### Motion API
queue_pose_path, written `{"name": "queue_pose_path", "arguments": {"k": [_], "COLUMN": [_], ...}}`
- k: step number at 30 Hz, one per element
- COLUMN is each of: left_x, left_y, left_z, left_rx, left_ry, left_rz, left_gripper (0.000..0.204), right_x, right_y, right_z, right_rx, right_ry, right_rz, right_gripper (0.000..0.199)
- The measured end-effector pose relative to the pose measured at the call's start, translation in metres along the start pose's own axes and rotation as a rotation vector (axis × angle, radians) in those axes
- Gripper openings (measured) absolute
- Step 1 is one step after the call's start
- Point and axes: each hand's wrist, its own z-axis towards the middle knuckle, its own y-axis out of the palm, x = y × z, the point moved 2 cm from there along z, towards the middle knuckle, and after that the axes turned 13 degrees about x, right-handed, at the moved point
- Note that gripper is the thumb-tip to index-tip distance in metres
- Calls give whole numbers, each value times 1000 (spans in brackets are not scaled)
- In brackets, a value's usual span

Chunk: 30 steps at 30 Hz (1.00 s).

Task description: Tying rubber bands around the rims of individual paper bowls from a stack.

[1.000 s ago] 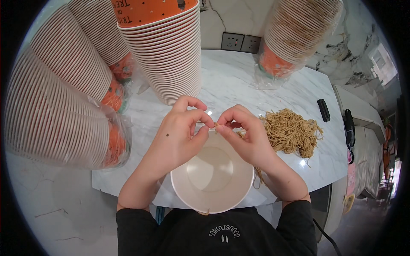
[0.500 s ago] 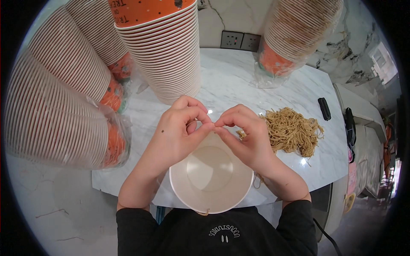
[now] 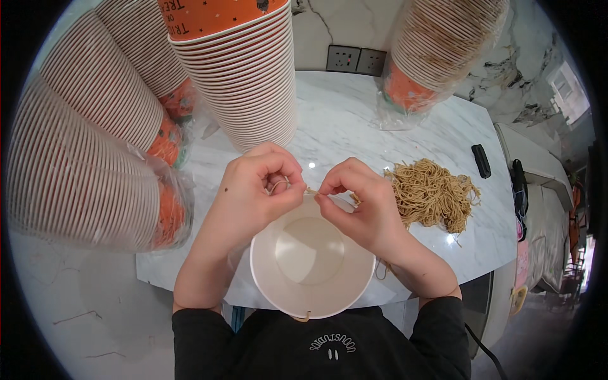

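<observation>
A white paper bucket stands at the table's front edge with its mouth toward me and its inside bare. Over its far rim, my left hand pinches a piece of tan cord. My right hand closes thumb and forefinger on the same cord, a short span of it showing between the two hands. A bit of cord shows at the near rim too. To the right of my right hand lies a loose heap of tan cords. The far rim is partly hidden by my fingers.
A tall stack of nested orange and white buckets rises behind my left hand. Plastic-wrapped stacks crowd the left side; another wrapped stack stands at the back right. A small black object lies near the table's right edge.
My hands have drawn slightly apart, the left one shifting left, and a short length of cord now shows between the fingertips. The bucket has barely moved.
</observation>
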Motion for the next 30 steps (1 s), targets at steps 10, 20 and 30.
{"name": "queue_pose_path", "arguments": {"k": [10, 20, 30], "left_x": [5, 5, 3], "left_y": [-4, 0, -11], "left_z": [1, -2, 2], "left_rx": [-39, -85, -115], "left_ry": [-74, 7, -91], "left_rz": [138, 209, 85], "left_gripper": [14, 14, 7], "right_x": [-2, -5, -7], "right_y": [0, 0, -2], "right_z": [0, -1, -2], "right_rx": [-35, -75, -97], "right_ry": [67, 100, 93], "right_rz": [-5, 7, -4], "right_gripper": [15, 14, 15]}}
